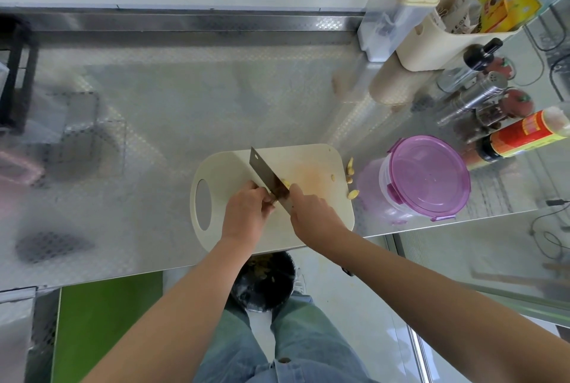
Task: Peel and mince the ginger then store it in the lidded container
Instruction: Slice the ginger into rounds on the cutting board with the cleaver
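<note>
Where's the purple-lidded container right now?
The purple-lidded container stands right of the cutting board, near the red-labelled bottle, in the head view.

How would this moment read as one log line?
left hand: holds ginger | right hand: grips cleaver | purple-lidded container: lid on

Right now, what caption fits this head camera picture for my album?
Left hand holds ginger while right hand grips the cleaver over the board, beside the closed container.

open counter (185, 98) L of board (228, 166), container (428, 176) + bottles (475, 95) crowd R
</note>
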